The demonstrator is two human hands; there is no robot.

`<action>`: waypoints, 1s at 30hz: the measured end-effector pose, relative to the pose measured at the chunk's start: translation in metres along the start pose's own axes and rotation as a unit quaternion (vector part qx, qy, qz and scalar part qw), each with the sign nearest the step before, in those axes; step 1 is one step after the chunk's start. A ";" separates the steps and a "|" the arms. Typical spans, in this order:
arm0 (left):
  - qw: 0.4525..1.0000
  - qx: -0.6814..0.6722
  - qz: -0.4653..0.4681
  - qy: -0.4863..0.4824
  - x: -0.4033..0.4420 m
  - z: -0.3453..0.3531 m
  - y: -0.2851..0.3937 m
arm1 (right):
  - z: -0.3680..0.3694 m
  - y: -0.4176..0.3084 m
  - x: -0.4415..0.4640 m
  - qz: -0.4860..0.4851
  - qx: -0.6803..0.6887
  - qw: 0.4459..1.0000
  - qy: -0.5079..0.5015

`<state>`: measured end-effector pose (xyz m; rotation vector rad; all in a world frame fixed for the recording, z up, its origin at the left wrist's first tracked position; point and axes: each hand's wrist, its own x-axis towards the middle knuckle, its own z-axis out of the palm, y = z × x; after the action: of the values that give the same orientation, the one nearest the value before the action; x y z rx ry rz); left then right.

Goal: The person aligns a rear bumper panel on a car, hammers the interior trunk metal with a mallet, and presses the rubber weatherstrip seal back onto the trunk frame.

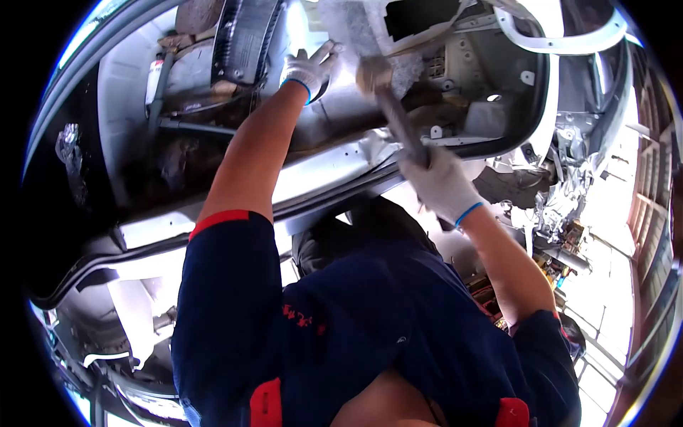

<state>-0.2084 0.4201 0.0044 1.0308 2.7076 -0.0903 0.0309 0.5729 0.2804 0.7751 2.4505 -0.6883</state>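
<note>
My left hand [307, 70], in a white knit glove with a blue cuff, is inside the door opening of a car body [313, 167]. Its fingers are spread near the bare, shiny metal panel [345, 96]; whether the palm touches it I cannot tell. A hammer [400, 121] is in my right hand [441, 186], also gloved, whose fingers wrap round the handle. The hammer's head is blurred and stands over the panel, to the right of my left hand. Contact between head and panel cannot be made out.
A black ribbed plastic part [243, 43] lies beyond my left hand. Further left is a grey tube-like part [158, 89] with a red and white label. On the right, torn silvery scrap [565, 203] and loose parts lie outside the car. The sill [313, 178] runs between my body and the interior.
</note>
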 end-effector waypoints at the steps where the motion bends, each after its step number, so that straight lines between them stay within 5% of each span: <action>1: 1.000 0.015 0.013 0.022 -0.001 0.010 -0.005 | -0.004 -0.011 0.002 -0.058 0.004 0.998 0.036; 4: 1.000 0.002 0.006 0.025 -0.008 0.007 -0.001 | -0.017 -0.034 0.024 -0.171 0.004 0.974 0.147; 6: 1.000 -0.009 0.004 0.001 -0.008 0.001 0.001 | 0.009 0.005 0.028 -0.137 0.024 0.978 0.153; 9: 1.000 -0.018 0.007 -0.018 -0.006 -0.010 0.003 | 0.049 0.099 0.017 0.102 -0.068 0.992 -0.008; 11: 0.999 -0.006 0.017 -0.038 -0.008 -0.013 -0.002 | 0.049 0.073 0.014 0.099 -0.018 0.993 -0.054; 19: 1.000 -0.022 0.011 0.000 -0.013 -0.002 -0.004 | -0.021 -0.042 0.007 -0.123 0.057 0.986 0.100; 22: 0.999 -0.013 0.018 0.036 -0.013 0.002 -0.005 | 0.019 0.011 0.029 -0.141 0.067 0.977 0.148; 24: 0.999 -0.030 0.013 -0.012 -0.017 -0.014 -0.002 | 0.057 0.088 0.028 -0.002 -0.027 0.998 0.064; 26: 0.997 0.010 0.013 -0.070 -0.028 -0.045 0.000 | 0.067 0.089 0.013 0.174 0.001 0.981 -0.081; 30: 0.999 -0.035 -0.001 -0.015 -0.014 -0.017 0.005 | 0.050 0.094 -0.006 0.137 -0.007 0.985 -0.103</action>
<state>-0.1982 0.4175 0.0246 0.9976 2.6651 -0.0125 0.1086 0.6086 0.2164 0.9626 2.1090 -0.6115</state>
